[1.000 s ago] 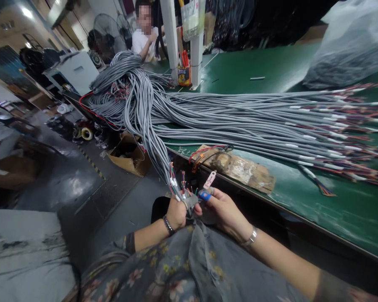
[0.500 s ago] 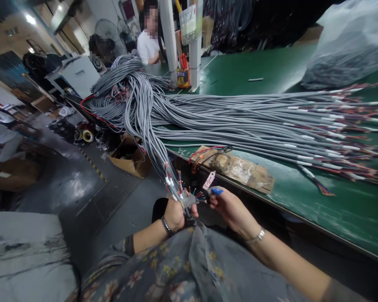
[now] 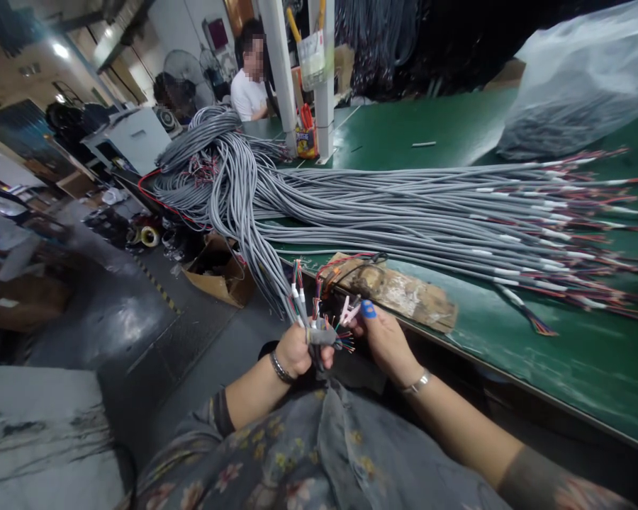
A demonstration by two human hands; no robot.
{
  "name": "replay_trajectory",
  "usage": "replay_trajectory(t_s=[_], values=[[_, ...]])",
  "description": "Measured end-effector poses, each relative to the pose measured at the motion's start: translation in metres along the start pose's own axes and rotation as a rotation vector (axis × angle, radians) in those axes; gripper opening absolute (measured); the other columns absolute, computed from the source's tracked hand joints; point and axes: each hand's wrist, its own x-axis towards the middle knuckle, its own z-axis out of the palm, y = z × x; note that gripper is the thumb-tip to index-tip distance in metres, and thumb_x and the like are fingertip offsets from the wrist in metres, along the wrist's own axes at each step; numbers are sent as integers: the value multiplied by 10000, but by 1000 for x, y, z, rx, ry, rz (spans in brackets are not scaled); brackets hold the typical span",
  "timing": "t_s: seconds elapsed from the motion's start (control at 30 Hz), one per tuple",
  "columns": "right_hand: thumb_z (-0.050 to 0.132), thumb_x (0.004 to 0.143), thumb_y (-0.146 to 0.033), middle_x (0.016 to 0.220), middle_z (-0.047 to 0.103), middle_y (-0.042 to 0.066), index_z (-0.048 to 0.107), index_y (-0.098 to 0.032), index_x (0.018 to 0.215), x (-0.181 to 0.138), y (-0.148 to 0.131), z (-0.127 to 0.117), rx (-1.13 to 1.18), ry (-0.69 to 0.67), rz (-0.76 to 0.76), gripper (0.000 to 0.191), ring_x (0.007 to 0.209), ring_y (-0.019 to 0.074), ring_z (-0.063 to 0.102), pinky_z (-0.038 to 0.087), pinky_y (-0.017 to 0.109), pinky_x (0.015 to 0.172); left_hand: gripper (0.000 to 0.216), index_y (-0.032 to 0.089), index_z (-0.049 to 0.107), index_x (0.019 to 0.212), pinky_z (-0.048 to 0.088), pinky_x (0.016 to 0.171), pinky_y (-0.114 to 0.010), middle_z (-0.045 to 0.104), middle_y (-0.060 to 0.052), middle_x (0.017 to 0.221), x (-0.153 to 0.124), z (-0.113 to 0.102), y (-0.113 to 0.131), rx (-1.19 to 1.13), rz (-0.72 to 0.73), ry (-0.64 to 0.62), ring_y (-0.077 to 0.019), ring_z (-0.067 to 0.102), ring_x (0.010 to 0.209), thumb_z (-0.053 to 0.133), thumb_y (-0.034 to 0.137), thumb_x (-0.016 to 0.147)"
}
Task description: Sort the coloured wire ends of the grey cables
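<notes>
My left hand (image 3: 296, 350) is closed around the ends of several grey cables (image 3: 319, 336), in front of my body. Thin coloured wires (image 3: 345, 343) fan out from these ends toward the right. More stripped ends with white sleeves (image 3: 298, 292) stick up above that hand. My right hand (image 3: 387, 340), with blue on its thumb, pinches a small pink clip (image 3: 349, 312) close to the wires. Its fingertips are partly hidden behind the clip and thumb.
A long bundle of grey cables (image 3: 383, 205) lies along the green table (image 3: 510, 340). By its near edge rests a taped cardboard piece (image 3: 404, 287). A white post (image 3: 325, 92), a plastic bag (image 3: 579, 85), an open carton (image 3: 217, 273) and a seated person (image 3: 247, 92) are around.
My right hand has turned the pink clip from upright to slanted, and its two arms now show apart. My left hand keeps hold of the cables. The whole view has shifted slightly.
</notes>
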Motion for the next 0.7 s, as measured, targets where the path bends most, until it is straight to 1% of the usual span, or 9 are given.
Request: replay_trajectory(t_s=[0.07, 0.13, 0.2, 0.27, 0.4, 0.5, 0.6, 0.7], values=[[517, 675, -756, 528, 528, -4, 609, -203, 608, 2, 1, 2, 86, -73, 65, 565, 504, 133, 443, 372, 275, 483, 323, 170, 495, 637, 363, 333, -222, 502, 31, 364, 2, -1, -1, 9, -9, -16, -117, 454, 287, 738, 341, 509], [576, 642, -742, 560, 561, -1, 638, -197, 664, 4, 2, 5, 247, -129, 172, 549, 517, 133, 478, 393, 265, 478, 318, 165, 500, 630, 361, 332, -223, 497, 28, 364, 4, -1, -2, 21, -14, -12, -115, 453, 289, 729, 356, 521], [670, 598, -688, 592, 590, -5, 652, -192, 683, 7, 3, 7, 378, -123, 238, 504, 527, 120, 495, 402, 243, 478, 327, 164, 494, 602, 358, 326, -224, 482, 27, 352, 4, 0, -3, 27, -12, -16, -114, 448, 287, 731, 371, 516], [727, 583, -629, 599, 602, -12, 650, -189, 662, 8, 4, 8, 442, -95, 254, 454, 534, 108, 501, 411, 228, 490, 339, 165, 483, 575, 354, 322, -222, 473, 29, 344, 3, 1, -3, 25, -8, -32, -112, 444, 284, 735, 381, 504], [714, 633, -601, 599, 610, -11, 641, -191, 664, 7, 6, 8, 458, -102, 234, 417, 555, 118, 526, 433, 237, 519, 312, 163, 502, 573, 346, 322, -214, 479, 30, 350, 1, 4, -2, 40, -17, -40, -105, 437, 286, 729, 365, 501], [656, 662, -646, 619, 629, 23, 637, -192, 698, 5, 7, 8, 412, -129, 214, 456, 599, 165, 562, 446, 278, 532, 299, 157, 519, 565, 345, 318, -219, 482, 21, 347, 2, 6, -2, 82, -36, -4, -103, 422, 278, 726, 360, 490], [618, 661, -688, 650, 646, 58, 637, -186, 734, 4, 6, 8, 373, -141, 222, 507, 636, 204, 583, 451, 306, 531, 309, 151, 524, 557, 351, 322, -226, 483, 16, 347, 3, 8, -3, 131, -43, 18, -99, 413, 273, 727, 373, 484], [606, 665, -697, 639, 636, 47, 636, -192, 747, 3, 4, 9, 396, -151, 261, 512, 608, 194, 576, 444, 299, 511, 318, 150, 539, 594, 350, 324, -227, 484, 20, 348, 3, 8, -3, 139, -31, 33, -100, 412, 276, 727, 384, 491]])
